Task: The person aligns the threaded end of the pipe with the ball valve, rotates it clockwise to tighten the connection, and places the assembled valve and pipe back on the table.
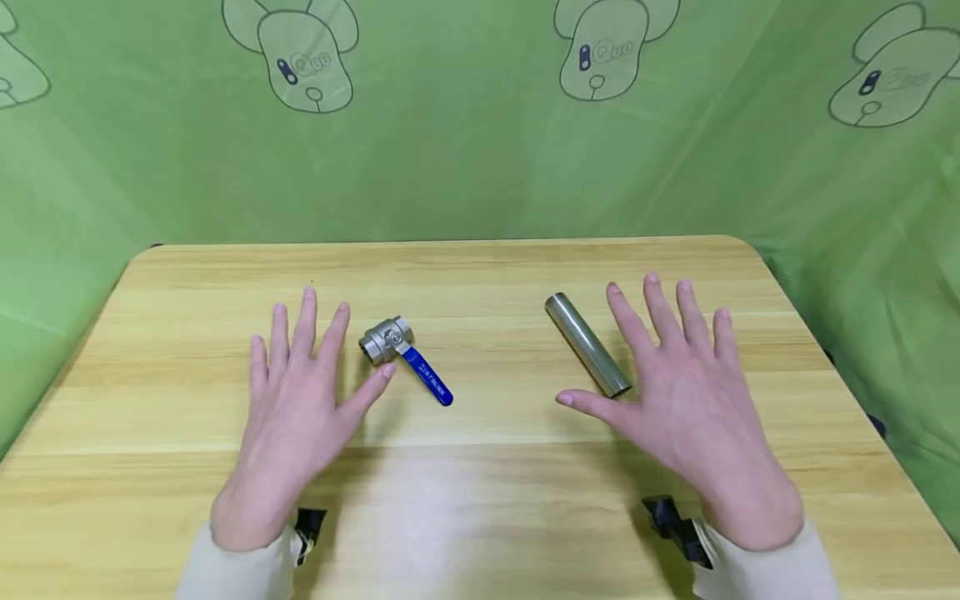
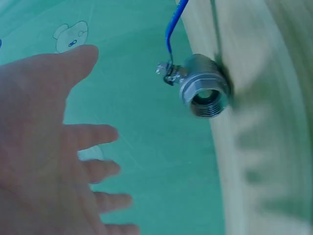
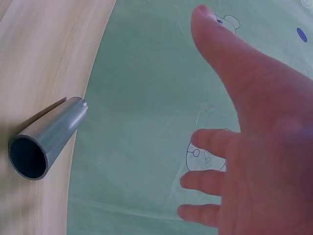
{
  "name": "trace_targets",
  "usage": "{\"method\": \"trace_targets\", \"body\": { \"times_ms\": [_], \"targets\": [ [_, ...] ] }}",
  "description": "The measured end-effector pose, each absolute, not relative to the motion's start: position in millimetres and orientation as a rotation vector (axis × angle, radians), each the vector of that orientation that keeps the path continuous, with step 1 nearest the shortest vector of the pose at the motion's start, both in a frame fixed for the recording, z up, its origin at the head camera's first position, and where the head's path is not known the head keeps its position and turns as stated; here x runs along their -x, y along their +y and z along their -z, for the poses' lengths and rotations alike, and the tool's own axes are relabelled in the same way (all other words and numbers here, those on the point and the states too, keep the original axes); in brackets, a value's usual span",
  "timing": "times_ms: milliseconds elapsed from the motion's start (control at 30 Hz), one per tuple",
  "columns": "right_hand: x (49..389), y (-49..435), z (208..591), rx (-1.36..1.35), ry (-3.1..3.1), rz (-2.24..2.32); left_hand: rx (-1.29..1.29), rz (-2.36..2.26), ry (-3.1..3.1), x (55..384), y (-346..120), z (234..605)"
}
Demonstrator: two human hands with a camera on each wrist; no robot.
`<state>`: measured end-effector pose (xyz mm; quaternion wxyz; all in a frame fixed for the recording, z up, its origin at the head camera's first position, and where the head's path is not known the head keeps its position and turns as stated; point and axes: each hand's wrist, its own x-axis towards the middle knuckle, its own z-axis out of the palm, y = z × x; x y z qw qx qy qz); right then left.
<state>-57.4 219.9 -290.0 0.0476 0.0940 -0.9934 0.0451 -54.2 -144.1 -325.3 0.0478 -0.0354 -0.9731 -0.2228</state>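
While the left hand (image 1: 296,408) and right hand (image 1: 690,404) hover above the table (image 1: 465,500), fingers (image 1: 305,329) spread apart on both, look at the valve (image 1: 384,341)! It lies at the left hand's two o'clock, apart from it, blue handle (image 1: 427,377) aimed between four and five. And over at the right hand's ten, the pipe (image 1: 587,343), lying eleven to five.
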Motion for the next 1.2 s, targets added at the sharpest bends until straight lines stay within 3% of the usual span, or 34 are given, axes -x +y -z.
{"method": "trace_targets", "body": {
  "times_ms": [367, 600, 933, 1200],
  "targets": [
    [67, 231, 295, -0.337, -2.884, -0.493, -0.048, 1.369, -2.687, 69, -152, 342],
    [76, 242, 307, -0.212, -2.834, -0.761, -0.151, 1.901, -2.508, 77, -160, 352],
    [86, 248, 327, -0.214, -2.645, -0.983, -0.212, 2.095, -2.369, 84, -169, 368],
    [93, 257, 349, 0.056, -2.614, -1.406, -0.290, 2.263, -2.263, 85, -176, 386]
  ]
}}
